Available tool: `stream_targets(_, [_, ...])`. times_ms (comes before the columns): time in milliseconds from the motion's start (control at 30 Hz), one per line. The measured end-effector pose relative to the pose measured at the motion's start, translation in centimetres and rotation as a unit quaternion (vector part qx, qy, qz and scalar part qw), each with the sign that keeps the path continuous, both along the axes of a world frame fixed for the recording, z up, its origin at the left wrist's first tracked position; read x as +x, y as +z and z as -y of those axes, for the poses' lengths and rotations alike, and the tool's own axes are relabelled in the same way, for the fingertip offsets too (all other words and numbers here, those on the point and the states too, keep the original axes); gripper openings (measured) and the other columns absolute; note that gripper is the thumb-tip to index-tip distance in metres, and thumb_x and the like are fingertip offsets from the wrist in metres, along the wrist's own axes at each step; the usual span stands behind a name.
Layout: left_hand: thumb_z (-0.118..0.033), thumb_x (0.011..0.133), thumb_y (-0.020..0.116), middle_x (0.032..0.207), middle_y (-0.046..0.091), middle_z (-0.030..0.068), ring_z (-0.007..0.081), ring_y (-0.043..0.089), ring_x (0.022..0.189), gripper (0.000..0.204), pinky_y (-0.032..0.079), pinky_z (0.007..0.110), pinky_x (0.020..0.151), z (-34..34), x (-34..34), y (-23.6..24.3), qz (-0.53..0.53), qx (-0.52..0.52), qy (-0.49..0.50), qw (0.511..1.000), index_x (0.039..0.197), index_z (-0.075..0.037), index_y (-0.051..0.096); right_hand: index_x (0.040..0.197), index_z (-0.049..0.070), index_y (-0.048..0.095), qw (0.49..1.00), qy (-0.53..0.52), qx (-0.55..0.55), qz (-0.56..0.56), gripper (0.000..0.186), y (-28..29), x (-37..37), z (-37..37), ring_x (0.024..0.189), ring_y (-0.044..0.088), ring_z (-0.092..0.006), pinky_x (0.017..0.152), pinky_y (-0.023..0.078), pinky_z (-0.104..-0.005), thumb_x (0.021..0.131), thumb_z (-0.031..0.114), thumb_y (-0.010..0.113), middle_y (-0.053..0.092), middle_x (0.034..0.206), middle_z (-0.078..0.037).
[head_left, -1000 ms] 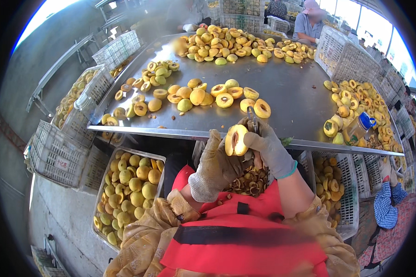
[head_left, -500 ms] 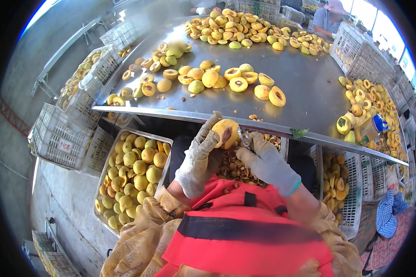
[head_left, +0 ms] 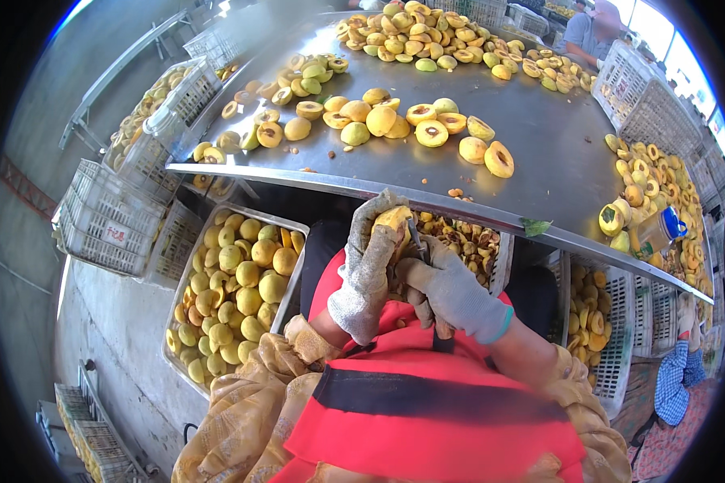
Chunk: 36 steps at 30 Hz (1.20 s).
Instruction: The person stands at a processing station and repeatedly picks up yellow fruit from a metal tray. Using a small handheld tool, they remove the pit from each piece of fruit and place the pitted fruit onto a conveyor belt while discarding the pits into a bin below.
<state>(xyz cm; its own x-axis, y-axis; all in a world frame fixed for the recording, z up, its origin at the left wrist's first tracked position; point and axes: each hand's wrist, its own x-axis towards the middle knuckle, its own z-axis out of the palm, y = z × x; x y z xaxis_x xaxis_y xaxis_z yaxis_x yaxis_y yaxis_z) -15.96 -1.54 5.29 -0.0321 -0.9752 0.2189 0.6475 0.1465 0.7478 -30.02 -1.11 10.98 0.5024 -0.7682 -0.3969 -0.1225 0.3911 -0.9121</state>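
Observation:
In grey-white work gloves, my hands meet in front of my red apron [head_left: 427, 386], just below the metal table's near edge. My left hand [head_left: 362, 278] is wrapped round a yellow peach half [head_left: 393, 218], whose cut side is mostly hidden. Against the peach's right side lies the metal blade of a pitting tool [head_left: 414, 233], its handle in my closed right hand [head_left: 459, 291]. The right fingers hide most of the handle. Beneath my hands, a crate of pits and scraps [head_left: 501, 266] is partly covered.
Peach halves [head_left: 381, 121] lie about the metal table [head_left: 379, 173], with a large heap [head_left: 419, 36] at its far side. A crate of peaches [head_left: 238, 290] stands left, another [head_left: 612, 346] right. A blue-lidded jar [head_left: 659, 229] is at the right edge. A person [head_left: 586, 34] sits beyond.
The peach half has turned in my left hand, so its brown hollow no longer faces up. My right hand has come lower and closer, bringing the tool against the fruit.

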Motion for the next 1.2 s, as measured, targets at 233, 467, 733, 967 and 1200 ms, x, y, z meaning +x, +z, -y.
stream_targets(233, [-0.011,0.082,0.067,0.123,0.051,0.0110,0.0190,0.053,0.109,0.055,0.047,0.031,0.090,0.8,-0.5,-0.9,0.178,-0.067,0.129,0.973,0.131,-0.002,0.042,0.119,0.002,0.046,0.937,-0.074,-0.329,-0.088,0.032,-3.9,2.1,-0.1,0.048,0.057,-0.0173,0.042,0.048,-0.0303,0.090,0.012,0.053,0.060,0.081,-0.011])
stream_targets(467, [-0.019,0.088,0.063,0.095,0.064,0.0051,0.0097,0.058,0.084,0.027,0.049,0.025,0.076,1.0,2.5,2.4,0.313,0.019,0.044,0.948,0.106,0.001,0.063,0.091,0.004,0.048,0.998,-0.035,-0.015,-0.047,0.011,-0.4,2.1,-1.8,0.034,0.041,-0.0125,0.028,0.030,-0.0258,0.088,0.015,0.050,0.046,0.053,-0.003])
stream_targets(733, [-0.026,0.082,0.068,0.099,0.063,0.0172,0.0331,0.062,0.091,0.030,0.051,0.039,0.080,0.2,1.6,2.6,0.507,-0.100,0.153,0.842,0.103,-0.005,0.064,0.063,0.016,0.035,0.988,-0.123,-0.012,-0.097,0.028,-2.3,2.7,-2.8,0.031,0.023,-0.0070,0.029,0.018,-0.0232,0.088,0.018,0.048,0.031,0.048,0.004])
stream_targets(967, [-0.031,0.079,0.069,0.099,0.064,0.0139,0.0331,0.064,0.084,0.033,0.052,0.039,0.072,0.0,2.1,1.0,0.549,-0.227,0.125,0.795,0.104,-0.010,0.067,0.065,0.009,0.042,0.991,0.029,0.101,-0.080,0.020,-0.7,0.7,-2.3,0.032,0.027,-0.0109,0.030,0.021,-0.0266,0.083,0.011,0.051,0.034,0.048,0.000])
stream_targets(1200, [-0.025,0.083,0.068,0.082,0.068,0.0042,0.0113,0.061,0.073,0.026,0.049,0.028,0.067,1.0,2.9,-0.4,0.276,0.001,-0.202,0.940,0.098,-0.003,0.070,0.083,0.011,0.045,0.901,0.091,0.375,0.199,0.010,-3.4,-1.9,-1.5,0.030,0.020,-0.0039,0.025,0.016,-0.0234,0.093,0.014,0.044,0.023,0.046,0.006])
